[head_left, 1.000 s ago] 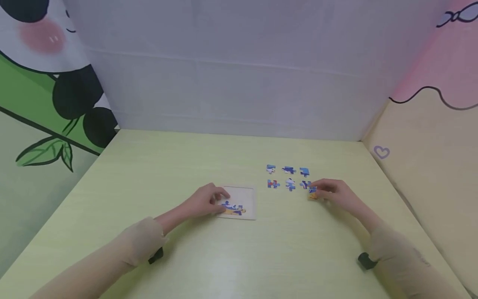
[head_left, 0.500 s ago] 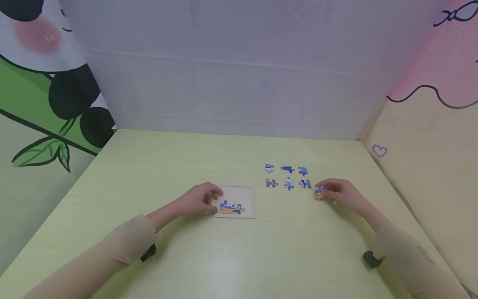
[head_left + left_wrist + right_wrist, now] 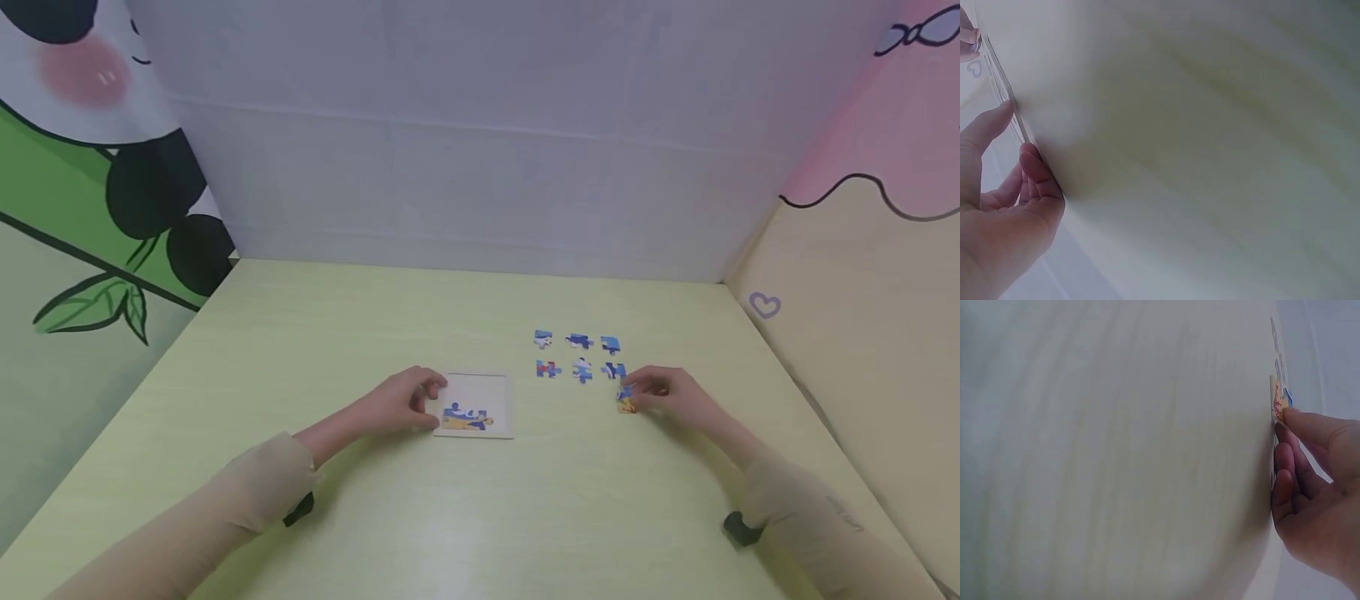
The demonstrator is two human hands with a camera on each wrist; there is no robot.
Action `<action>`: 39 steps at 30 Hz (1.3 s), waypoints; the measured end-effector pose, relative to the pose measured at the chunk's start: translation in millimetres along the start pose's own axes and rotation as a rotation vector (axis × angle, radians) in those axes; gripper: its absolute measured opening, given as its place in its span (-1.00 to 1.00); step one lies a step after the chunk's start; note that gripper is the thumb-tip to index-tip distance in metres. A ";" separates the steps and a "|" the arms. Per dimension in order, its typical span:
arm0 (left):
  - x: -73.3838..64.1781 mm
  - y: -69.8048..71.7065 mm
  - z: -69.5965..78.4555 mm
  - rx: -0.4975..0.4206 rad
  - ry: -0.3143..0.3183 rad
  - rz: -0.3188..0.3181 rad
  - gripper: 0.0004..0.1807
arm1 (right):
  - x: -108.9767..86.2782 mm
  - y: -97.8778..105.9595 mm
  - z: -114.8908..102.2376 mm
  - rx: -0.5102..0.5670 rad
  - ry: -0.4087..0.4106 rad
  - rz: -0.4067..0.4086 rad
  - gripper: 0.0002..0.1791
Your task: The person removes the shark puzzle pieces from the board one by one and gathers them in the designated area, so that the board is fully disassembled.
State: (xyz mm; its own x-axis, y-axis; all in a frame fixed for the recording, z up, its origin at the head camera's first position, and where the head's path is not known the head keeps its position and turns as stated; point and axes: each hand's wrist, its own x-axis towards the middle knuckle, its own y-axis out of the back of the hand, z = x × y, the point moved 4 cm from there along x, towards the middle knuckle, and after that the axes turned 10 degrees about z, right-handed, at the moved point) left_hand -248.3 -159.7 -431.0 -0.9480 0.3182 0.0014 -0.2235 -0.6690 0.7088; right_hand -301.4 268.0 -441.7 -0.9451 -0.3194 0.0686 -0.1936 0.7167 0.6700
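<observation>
A square white puzzle tray (image 3: pixel 483 392) lies on the table, with several joined blue and yellow jigsaw pieces (image 3: pixel 467 417) along its lower left part. My left hand (image 3: pixel 399 402) holds the tray's left edge, thumb at the near corner and curled fingers farther up; the left wrist view shows the fingertips (image 3: pixel 1029 150) against that edge. In my right hand (image 3: pixel 675 398), thumb and fingers pinch a blue and yellow jigsaw piece (image 3: pixel 626 400). The right wrist view shows this piece (image 3: pixel 1279 403) low over the table, with the thumb (image 3: pixel 1304 422) on its face.
Several loose jigsaw pieces lie in two rows right of the tray, among them a red and blue piece (image 3: pixel 547 369) and a dark blue piece (image 3: pixel 579 342). A pale wall (image 3: pixel 465 183) rises behind the table (image 3: pixel 360 333), with painted panels at both sides.
My left hand has drawn back from over the joined pieces to the tray's edge. My right hand moved the pinched piece right, then back left and slightly nearer.
</observation>
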 end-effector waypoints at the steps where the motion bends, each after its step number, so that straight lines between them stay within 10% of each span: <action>1: 0.1 -0.1 0.1 -0.003 -0.001 -0.001 -0.32 | -0.3 -1.6 -1.4 -0.011 -0.002 0.004 -0.69; 28: -10.4 -1.8 5.5 0.011 -0.074 0.014 -0.72 | 2.9 -9.9 -19.8 -0.155 -0.047 0.132 -0.81; 39: -9.9 -14.5 13.3 0.089 -0.006 0.072 -0.90 | 12.3 -62.3 -76.9 -0.103 0.121 0.081 -0.92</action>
State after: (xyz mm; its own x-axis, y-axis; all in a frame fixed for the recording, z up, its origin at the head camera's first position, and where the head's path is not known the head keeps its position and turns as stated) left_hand -232.7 -144.2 -431.8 -0.9596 0.2753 0.0583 -0.1337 -0.6281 0.7666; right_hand -280.7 171.7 -425.8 -0.9166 -0.3405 0.2097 -0.0845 0.6774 0.7307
